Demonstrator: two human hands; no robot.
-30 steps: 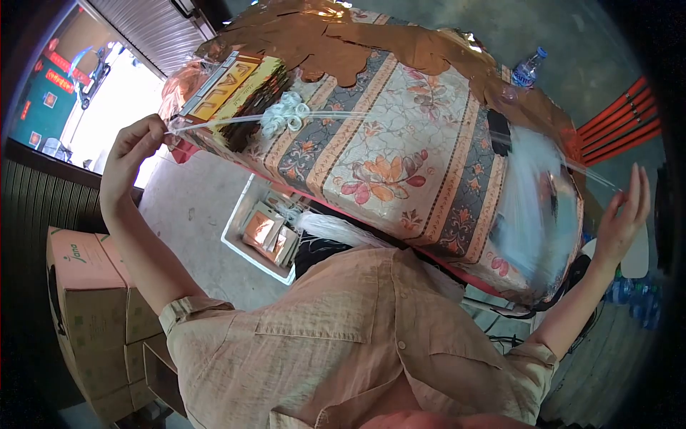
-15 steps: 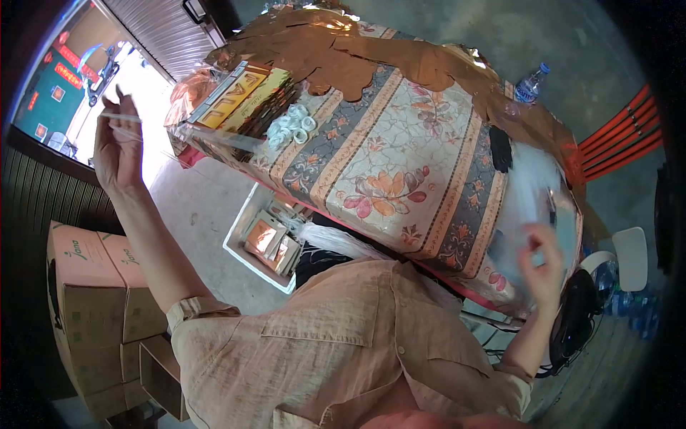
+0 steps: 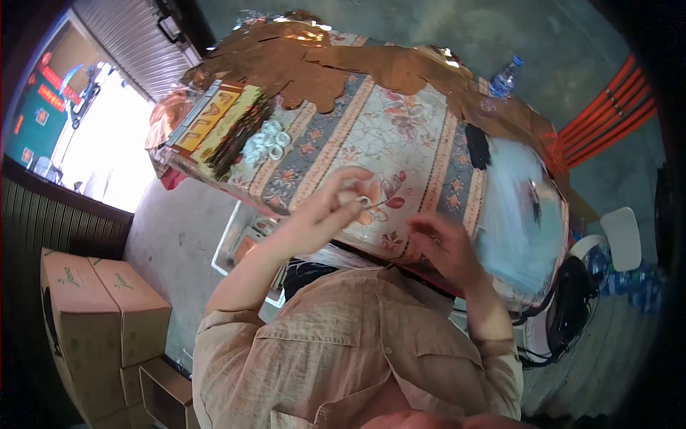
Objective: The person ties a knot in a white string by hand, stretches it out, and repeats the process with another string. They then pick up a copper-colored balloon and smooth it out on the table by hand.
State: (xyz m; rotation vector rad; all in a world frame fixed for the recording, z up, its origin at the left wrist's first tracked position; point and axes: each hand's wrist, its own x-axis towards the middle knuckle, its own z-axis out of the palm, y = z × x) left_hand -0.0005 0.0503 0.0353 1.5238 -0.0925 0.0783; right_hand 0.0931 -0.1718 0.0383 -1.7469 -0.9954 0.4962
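Note:
My left hand [image 3: 330, 212] is over the front middle of the flowered tablecloth [image 3: 400, 146], its fingers curled. At the thumb and fingertips shows a small whitish coil [image 3: 364, 201], partly hidden. Facing it at the table's near edge is my right hand [image 3: 449, 250], slightly blurred, its fingers bent and apart, with nothing plain between them. A pile of white coils [image 3: 266, 144] lies on the cloth, up and left of my left hand. White strands [image 3: 330, 256] run over my lap, below the left wrist. Clear plastic bags [image 3: 511, 222] lie flat on the table to the right.
A stack of printed signs [image 3: 225, 129] stands at the table's left end. Brown foil [image 3: 307, 68] covers the far edge, with a water bottle [image 3: 507, 77] beyond. A white bin [image 3: 229, 239] sits below the table, cardboard boxes [image 3: 107, 307] at left, red chairs [image 3: 607, 111] at right.
My left hand has come in from far left, where a thin clear strip was at its fingers. My right hand has moved left, away from the plastic bags. The view has shifted slightly.

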